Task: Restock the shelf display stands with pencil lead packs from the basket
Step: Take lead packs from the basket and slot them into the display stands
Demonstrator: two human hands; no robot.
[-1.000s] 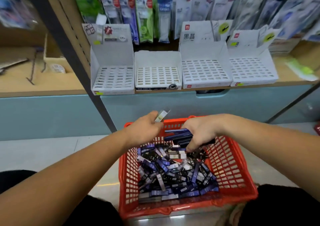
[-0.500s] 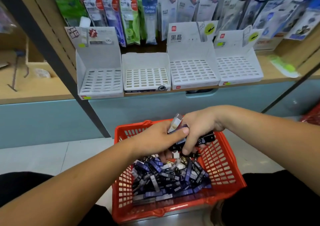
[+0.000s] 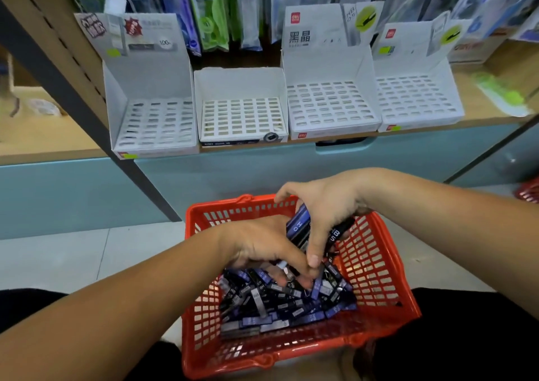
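A row of clear and coloured plastic stationery packets (image 3: pixel 250 10) hangs along the top, with green, blue and white wrappers side by side. Below them runs a light wooden shelf (image 3: pixel 495 60). A flat green-and-white packet (image 3: pixel 501 95) lies on it near the right edge. A dark grey metal upright post (image 3: pixel 143 188) slants down on the left. Under the shelf sits a pale teal cabinet front (image 3: pixel 248 170), and a light grey tiled floor (image 3: pixel 73 255) lies beneath. Small things on the far left are blurred.
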